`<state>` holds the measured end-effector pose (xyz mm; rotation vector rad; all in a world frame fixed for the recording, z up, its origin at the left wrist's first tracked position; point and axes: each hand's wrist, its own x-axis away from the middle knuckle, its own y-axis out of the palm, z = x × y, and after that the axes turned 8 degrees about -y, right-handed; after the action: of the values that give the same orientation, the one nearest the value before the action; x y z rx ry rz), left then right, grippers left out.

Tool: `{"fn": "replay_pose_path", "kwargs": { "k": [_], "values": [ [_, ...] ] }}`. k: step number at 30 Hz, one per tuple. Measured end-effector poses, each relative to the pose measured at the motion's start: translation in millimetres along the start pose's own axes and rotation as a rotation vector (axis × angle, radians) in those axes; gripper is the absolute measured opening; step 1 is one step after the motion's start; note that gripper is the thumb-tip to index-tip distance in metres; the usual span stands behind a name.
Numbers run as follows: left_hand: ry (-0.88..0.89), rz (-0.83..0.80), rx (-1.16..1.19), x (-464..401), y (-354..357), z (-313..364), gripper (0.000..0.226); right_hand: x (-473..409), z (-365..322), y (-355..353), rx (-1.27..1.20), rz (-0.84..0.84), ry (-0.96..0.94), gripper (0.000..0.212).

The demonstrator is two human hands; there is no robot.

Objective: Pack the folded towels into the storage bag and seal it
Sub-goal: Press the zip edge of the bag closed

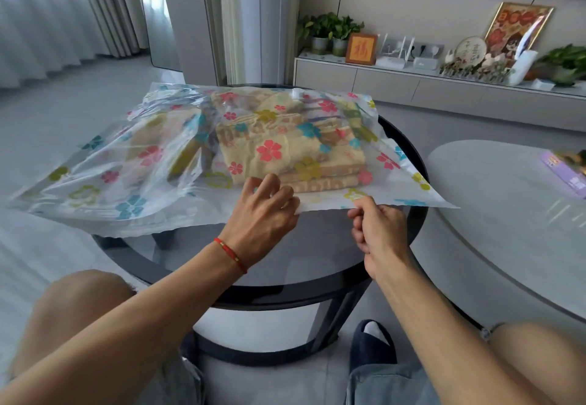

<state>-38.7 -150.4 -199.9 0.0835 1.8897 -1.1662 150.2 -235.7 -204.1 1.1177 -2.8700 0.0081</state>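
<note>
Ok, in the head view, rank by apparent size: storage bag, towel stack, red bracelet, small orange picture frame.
1. storage bag
2. towel stack, inside the bag
3. small orange picture frame; it stands far back, so its look is unsure
4. red bracelet

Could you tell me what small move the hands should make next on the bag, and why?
Probably slide the left hand leftward, pressing the storage bag edge closed: the towels are inside, and both it and the right hand pinch the near edge.

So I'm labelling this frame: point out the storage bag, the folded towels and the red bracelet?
storage bag (104, 182), head view, clear left panel.
folded towels (295, 147), head view, top towel.
red bracelet (230, 254), head view, cord on left wrist.
</note>
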Motion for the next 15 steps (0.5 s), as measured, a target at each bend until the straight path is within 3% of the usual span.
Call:
{"fn": "replay_pose_path", "kwargs": {
  "k": [9,11,13,15],
  "values": [
    [-0.046,0.026,-0.074,34,-22,-52,0.018,2,-3,7,-0.041,0.184,0.008,0.025],
    [-0.06,0.028,-0.071,36,-24,-54,0.019,14,2,23,-0.066,0.073,0.061,0.036],
    [-0.071,0.03,-0.055,37,-24,-52,0.019,33,6,52,-0.021,-0.155,0.095,0.054],
    [-0.073,0.03,-0.045,39,-24,-52,0.019,49,7,87,0.032,-0.329,0.068,0.057]
  ]
}}
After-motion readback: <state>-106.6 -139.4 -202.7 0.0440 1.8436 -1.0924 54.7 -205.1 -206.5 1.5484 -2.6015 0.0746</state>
